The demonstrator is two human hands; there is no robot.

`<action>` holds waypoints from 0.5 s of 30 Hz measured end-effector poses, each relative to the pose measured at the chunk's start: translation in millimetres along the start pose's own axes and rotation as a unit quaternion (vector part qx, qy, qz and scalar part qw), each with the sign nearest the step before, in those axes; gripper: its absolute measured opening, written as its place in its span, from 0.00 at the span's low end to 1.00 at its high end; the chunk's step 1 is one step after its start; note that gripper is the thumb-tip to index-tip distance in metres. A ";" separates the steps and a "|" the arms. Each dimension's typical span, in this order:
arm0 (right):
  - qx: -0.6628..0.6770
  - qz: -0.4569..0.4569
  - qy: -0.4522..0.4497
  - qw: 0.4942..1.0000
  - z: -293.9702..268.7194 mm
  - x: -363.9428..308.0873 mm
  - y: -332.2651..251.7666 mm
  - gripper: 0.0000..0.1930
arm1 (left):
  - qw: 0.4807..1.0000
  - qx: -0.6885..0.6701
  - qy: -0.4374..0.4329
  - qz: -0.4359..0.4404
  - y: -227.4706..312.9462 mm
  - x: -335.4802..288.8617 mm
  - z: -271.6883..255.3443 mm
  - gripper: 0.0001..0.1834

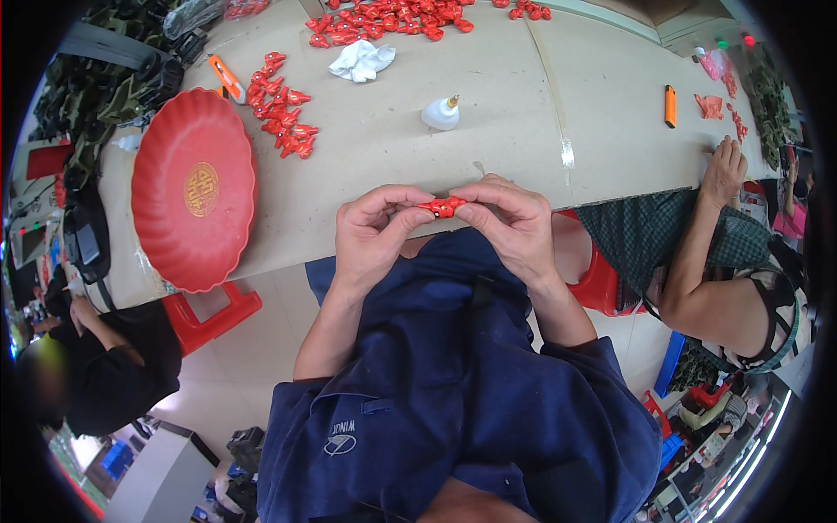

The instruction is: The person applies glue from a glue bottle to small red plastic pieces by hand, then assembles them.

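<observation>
Between my two hands, just over the table's near edge, is a small glossy red piece (pixel 443 208) with dark and white spots. My left hand (pixel 377 228) pinches its left end between thumb and fingertips. On the other end, the thumb and fingers of my right hand (pixel 513 220) are closed the same way. Beyond my hands a small white squeeze bottle (pixel 441 113) with a narrow tip stands on the table (pixel 488 96). Similar red pieces lie in a loose cluster (pixel 283 109) to the left and in a larger heap (pixel 392 17) at the far edge.
At the left is a big scalloped red tray (pixel 157 200), with an orange utility knife (pixel 227 78) behind it. White crumpled tissue (pixel 362 61) lies farther back. Another orange-handled tool (pixel 670 106) is at the right, near a co-worker's arm (pixel 711 209). A second person (pixel 122 357) sits at the left.
</observation>
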State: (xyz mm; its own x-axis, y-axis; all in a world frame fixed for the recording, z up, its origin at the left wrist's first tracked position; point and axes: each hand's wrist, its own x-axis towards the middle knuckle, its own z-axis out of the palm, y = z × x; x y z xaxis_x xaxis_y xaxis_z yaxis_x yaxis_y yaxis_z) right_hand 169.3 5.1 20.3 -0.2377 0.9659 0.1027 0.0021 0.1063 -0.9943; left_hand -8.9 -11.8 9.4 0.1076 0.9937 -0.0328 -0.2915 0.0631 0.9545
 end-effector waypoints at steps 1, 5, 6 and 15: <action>0.000 0.000 0.000 1.000 0.2 -0.1 0.2 0.07 | 1.000 -0.003 0.000 -0.008 0.1 0.1 -0.2 0.08; 0.006 -0.002 0.004 1.000 0.5 -0.1 1.0 0.07 | 1.000 -0.002 -0.002 0.004 -1.3 0.9 -0.2 0.07; 0.003 -0.007 0.002 1.000 0.1 -0.2 1.2 0.08 | 1.000 -0.002 -0.002 0.003 -1.0 1.2 -0.3 0.07; 0.048 0.043 0.004 0.998 1.9 -1.2 -2.7 0.07 | 1.000 0.000 -0.006 -0.022 -0.3 3.0 -2.6 0.06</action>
State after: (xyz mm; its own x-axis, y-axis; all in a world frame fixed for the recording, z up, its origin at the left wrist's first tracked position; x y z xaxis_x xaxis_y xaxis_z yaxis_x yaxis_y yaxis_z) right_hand 167.7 3.2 22.8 -0.2335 0.9722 0.0166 -0.0713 -0.0001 -0.9975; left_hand -11.0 -8.6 8.2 0.1321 0.9887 -0.0709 -0.2853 0.1064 0.9525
